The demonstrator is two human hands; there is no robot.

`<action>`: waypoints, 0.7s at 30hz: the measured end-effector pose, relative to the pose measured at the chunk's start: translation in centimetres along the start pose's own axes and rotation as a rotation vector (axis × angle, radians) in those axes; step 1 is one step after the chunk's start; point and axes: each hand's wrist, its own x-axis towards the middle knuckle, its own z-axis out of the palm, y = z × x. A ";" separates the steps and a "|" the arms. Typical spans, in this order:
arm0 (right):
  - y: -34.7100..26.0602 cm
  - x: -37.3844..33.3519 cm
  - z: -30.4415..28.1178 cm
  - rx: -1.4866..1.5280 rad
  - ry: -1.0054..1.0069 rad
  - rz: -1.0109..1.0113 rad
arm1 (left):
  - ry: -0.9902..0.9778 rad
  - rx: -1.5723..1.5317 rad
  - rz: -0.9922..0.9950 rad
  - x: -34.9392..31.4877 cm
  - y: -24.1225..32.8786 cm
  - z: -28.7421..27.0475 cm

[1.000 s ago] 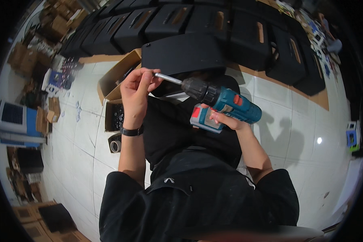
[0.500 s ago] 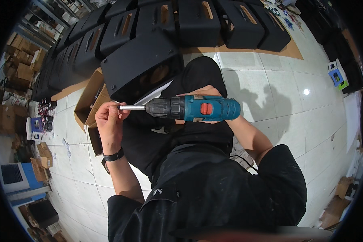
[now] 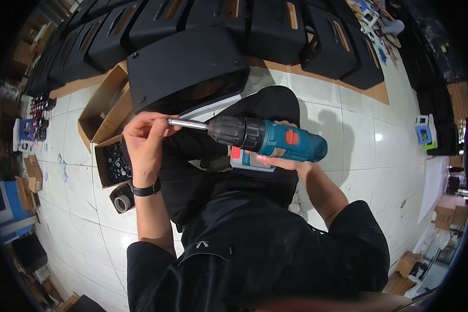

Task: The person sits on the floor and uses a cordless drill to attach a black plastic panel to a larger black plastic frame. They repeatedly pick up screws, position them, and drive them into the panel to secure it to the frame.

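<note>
A teal and black cordless drill (image 3: pixel 291 141) lies across my lap, its chuck pointing left. My right hand (image 3: pixel 282 161) is wrapped round its grip, mostly hidden beneath the body; the red and teal battery base (image 3: pixel 252 159) shows below. From the chuck sticks out a silver socket bit (image 3: pixel 191 124). My left hand (image 3: pixel 146 143) pinches the tip of this bit between thumb and fingers; whether a small screw is also held there I cannot tell. Just beyond my hands, a black speaker cabinet (image 3: pixel 184 65) rests tilted on the floor by my legs.
Left of my legs stand an open cardboard box (image 3: pixel 96 106), a smaller box with small metal parts (image 3: pixel 114 162) and a tape roll (image 3: pixel 122 203). Rows of black cabinets (image 3: pixel 275 31) stand on cardboard at the back. Another person's hand (image 3: pixel 385 13) shows far right.
The drill has tilted, with its rear end lower, and its battery base has come into view. Both hands stay on drill and bit. My view has shifted, showing more of the small parts box.
</note>
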 end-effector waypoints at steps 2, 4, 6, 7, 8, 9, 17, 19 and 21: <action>2.0 2.4 0.2 0.137 0.060 -0.389 | -0.007 -0.058 -0.013 0.8 -0.4 -0.1; 3.5 5.4 -0.1 0.258 0.044 -0.668 | 0.006 -0.058 -0.007 1.2 -0.6 -0.6; 3.8 6.3 -0.7 0.274 0.015 -0.704 | -0.024 -0.158 -0.014 1.5 -1.3 -1.3; 3.5 6.8 -0.9 0.288 -0.005 -0.725 | -0.065 -0.287 -0.030 1.5 -2.0 -1.9; 2.9 7.0 -1.0 0.352 -0.051 -0.667 | -0.083 -0.367 -0.024 1.6 -2.2 -1.8; 2.7 6.2 -1.0 0.302 -0.047 -0.434 | -0.102 -0.447 -0.018 1.9 -2.4 -1.4; -0.8 4.1 -0.7 0.727 0.090 0.119 | -0.130 -0.525 -0.080 6.4 -4.8 1.2; 0.2 4.0 -2.1 0.780 0.042 0.154 | -0.167 -0.459 -0.068 7.3 -5.0 2.4; 1.1 3.4 -3.3 0.652 0.068 0.121 | -0.199 -0.418 -0.091 8.2 -5.5 4.0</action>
